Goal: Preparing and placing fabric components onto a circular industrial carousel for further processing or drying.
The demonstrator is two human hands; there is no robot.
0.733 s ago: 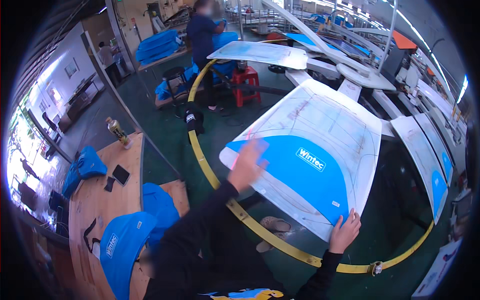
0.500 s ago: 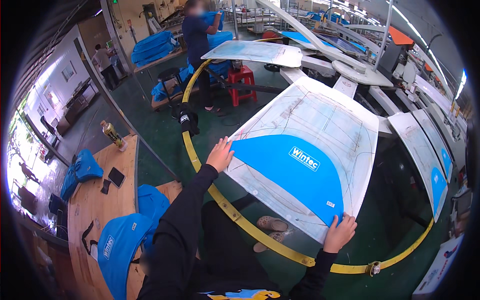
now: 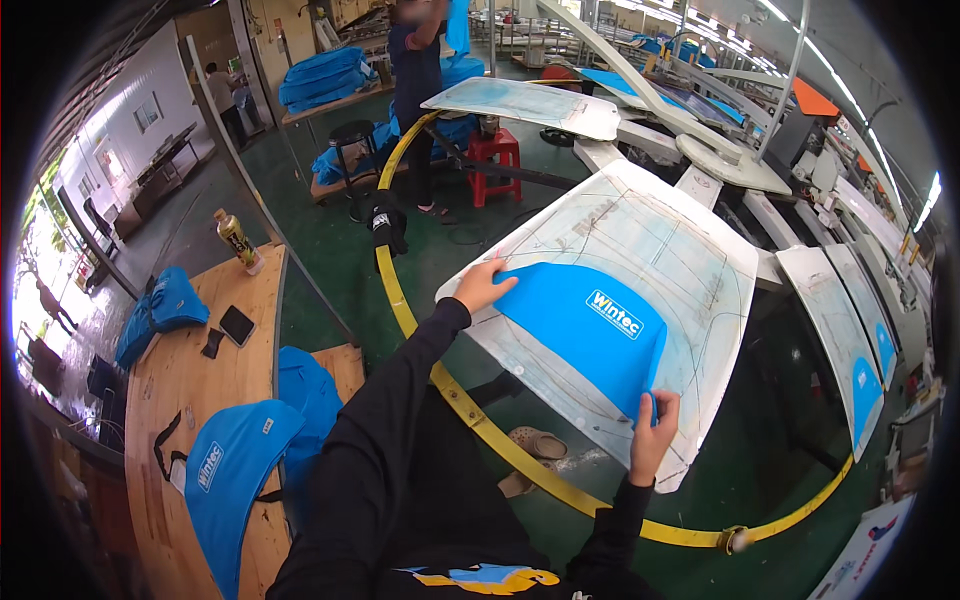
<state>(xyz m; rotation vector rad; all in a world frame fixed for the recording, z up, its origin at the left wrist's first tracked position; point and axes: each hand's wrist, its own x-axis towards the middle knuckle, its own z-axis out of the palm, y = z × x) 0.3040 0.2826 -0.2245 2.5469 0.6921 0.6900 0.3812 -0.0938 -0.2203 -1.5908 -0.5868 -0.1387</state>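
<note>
Basically, the blue fabric piece [image 3: 590, 335] lay on the big white pallet board [image 3: 640, 240], covering only its near part, with a small white print on it. Left hand [image 3: 483, 288] was flat, fingers together, pressing the cloth's upper left corner against the board. Right hand [image 3: 652, 432] was pinching the lower right edge near the board's rim, thumb on top.

Risks as I read them:
- Cloth looked slightly curved between the two hands; pulling unevenly could have left a wrinkle or skewed it against the drawn guide lines.
- Right-hand pinch sat right at the board edge, so a slip could have dropped that corner off the rim.
- If the board surface was tacky (couldn't tell), a bad laydown would have needed peeling and redoing.
- Yellow ring rail [image 3: 470, 415] ran close at the person's legs, sandals [image 3: 530, 455] just beside it: trip or bump point.
</note>
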